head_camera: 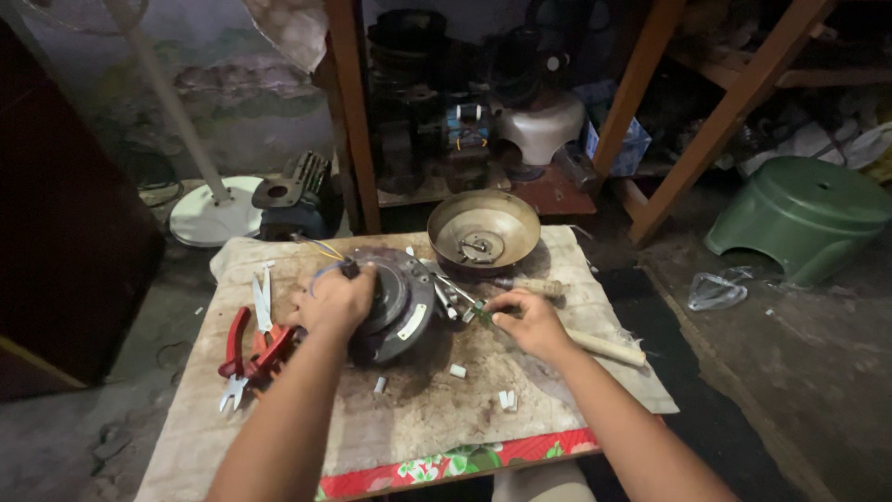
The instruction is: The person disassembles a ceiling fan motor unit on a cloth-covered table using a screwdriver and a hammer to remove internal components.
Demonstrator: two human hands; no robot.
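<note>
One round, dark fan motor housing lies near the middle of the worktop, tilted up on its edge. The left hand rests on top of it, fingers curled around the rim in a closed grip. A blue and a yellow wire trail from the motor toward the far left corner. The right hand sits just beside the motor on its right, fingertips pinched shut on a small green-handled screwdriver whose tip points at the motor.

One shallow brass-coloured metal bowl stands at the far edge. Two red-handled pliers lie crossed on the left, with one pair of scissors just beyond them. One wooden handle lies on the right behind the right wrist. About five small white bits are scattered on the near half.

The worktop is covered with a stained, pale cloth over a red floral sheet. Around it are a dusty concrete floor, one green plastic stool, a white round fan base with its pole, and wooden shelving crowded with old parts.
</note>
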